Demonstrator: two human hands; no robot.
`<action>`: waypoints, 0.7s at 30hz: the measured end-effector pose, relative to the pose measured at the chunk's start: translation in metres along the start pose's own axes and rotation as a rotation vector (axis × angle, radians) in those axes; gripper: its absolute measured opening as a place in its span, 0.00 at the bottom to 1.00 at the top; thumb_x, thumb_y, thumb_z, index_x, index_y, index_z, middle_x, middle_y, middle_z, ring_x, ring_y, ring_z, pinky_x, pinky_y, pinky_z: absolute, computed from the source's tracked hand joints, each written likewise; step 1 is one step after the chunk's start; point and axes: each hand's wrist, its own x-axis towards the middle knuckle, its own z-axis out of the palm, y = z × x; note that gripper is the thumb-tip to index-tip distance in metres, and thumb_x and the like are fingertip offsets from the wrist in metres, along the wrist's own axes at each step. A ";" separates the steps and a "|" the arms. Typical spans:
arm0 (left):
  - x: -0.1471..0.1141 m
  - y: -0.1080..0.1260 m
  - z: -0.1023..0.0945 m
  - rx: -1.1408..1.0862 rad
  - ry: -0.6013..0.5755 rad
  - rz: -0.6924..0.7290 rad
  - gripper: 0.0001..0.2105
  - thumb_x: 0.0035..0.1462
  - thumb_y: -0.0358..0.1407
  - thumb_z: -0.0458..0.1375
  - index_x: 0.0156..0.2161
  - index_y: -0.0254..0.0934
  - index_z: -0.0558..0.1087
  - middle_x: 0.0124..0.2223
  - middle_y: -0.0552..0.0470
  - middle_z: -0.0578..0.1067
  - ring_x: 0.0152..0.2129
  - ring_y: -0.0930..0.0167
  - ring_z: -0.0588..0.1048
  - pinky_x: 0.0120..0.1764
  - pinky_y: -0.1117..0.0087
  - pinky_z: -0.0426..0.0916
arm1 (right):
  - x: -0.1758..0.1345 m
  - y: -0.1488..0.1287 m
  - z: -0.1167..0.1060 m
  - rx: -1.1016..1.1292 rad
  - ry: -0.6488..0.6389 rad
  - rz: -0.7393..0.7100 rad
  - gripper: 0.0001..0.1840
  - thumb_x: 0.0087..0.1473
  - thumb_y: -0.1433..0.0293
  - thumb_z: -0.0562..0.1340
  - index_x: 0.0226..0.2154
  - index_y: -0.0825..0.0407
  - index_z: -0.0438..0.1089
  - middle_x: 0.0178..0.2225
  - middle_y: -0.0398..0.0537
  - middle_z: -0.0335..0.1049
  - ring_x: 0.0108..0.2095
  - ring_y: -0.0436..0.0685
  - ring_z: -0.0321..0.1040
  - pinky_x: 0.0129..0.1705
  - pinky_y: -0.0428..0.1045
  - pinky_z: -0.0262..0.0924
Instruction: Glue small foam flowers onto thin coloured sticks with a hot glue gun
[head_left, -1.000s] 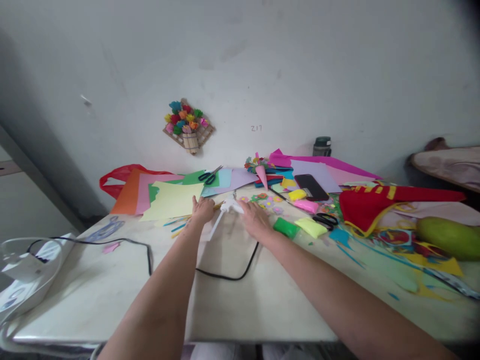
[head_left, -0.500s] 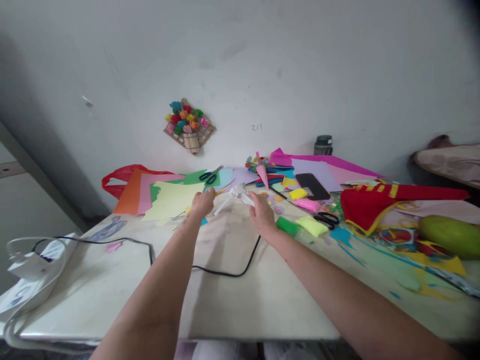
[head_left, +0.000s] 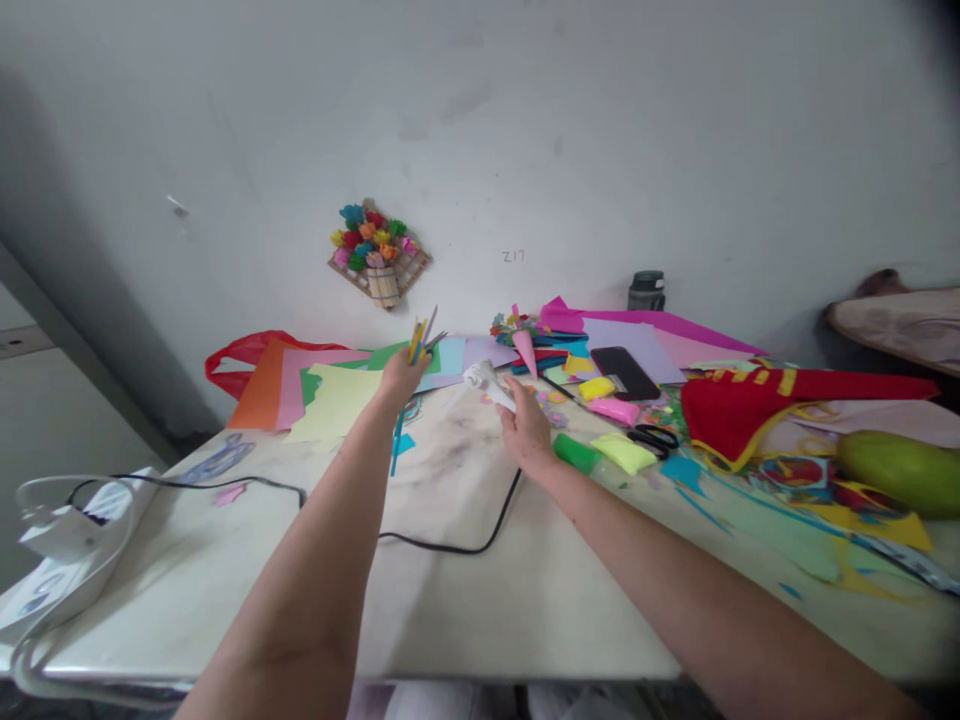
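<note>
My left hand (head_left: 403, 378) is closed around a small bunch of thin paper strips (head_left: 418, 340). Yellow and purple ends stick up above the fingers, and a blue strip (head_left: 397, 445) hangs down below them. My right hand (head_left: 527, 425) grips a white hot glue gun (head_left: 480, 378) by its handle, with the nozzle end and a thin white stand toward the left. From beneath that hand runs a black cord (head_left: 480, 549). Behind my left hand lie dark-handled scissors, mostly covered by the hand and strips. A small blue paper piece (head_left: 405, 443) rests on the table near the hanging strip.
Coloured paper sheets (head_left: 255, 392) lie along the back left. To the right are a phone (head_left: 625, 373), clay packets (head_left: 624, 453), black scissors (head_left: 654, 438), a red cloth (head_left: 720, 415) and a green fruit (head_left: 900, 470). A power strip (head_left: 75, 540) sits at the left edge.
My left hand has lifted and moved slightly away, and the strips in it now point up instead of lying low. My right hand with the glue gun has barely moved.
</note>
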 end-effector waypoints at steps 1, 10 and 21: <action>0.001 0.002 -0.002 -0.133 0.072 -0.014 0.12 0.45 0.42 0.56 0.31 0.36 0.66 0.22 0.53 0.68 0.20 0.72 0.68 0.23 0.75 0.61 | 0.000 0.000 0.000 0.002 0.005 0.000 0.24 0.51 0.73 0.49 0.52 0.57 0.56 0.47 0.57 0.63 0.46 0.59 0.59 0.45 0.54 0.56; -0.011 0.028 -0.009 -0.617 0.394 0.027 0.13 0.44 0.44 0.57 0.25 0.37 0.61 0.15 0.62 0.57 0.10 0.81 0.57 0.14 0.79 0.53 | 0.001 0.001 0.000 0.056 0.033 0.028 0.25 0.51 0.72 0.50 0.53 0.55 0.55 0.49 0.56 0.62 0.48 0.59 0.59 0.47 0.54 0.55; -0.038 0.020 0.011 -0.715 0.379 -0.056 0.17 0.43 0.48 0.57 0.21 0.37 0.57 0.13 0.63 0.56 0.08 0.81 0.55 0.13 0.78 0.52 | 0.001 0.003 0.002 0.085 0.052 0.019 0.25 0.50 0.72 0.50 0.52 0.54 0.56 0.49 0.55 0.62 0.47 0.60 0.60 0.46 0.54 0.56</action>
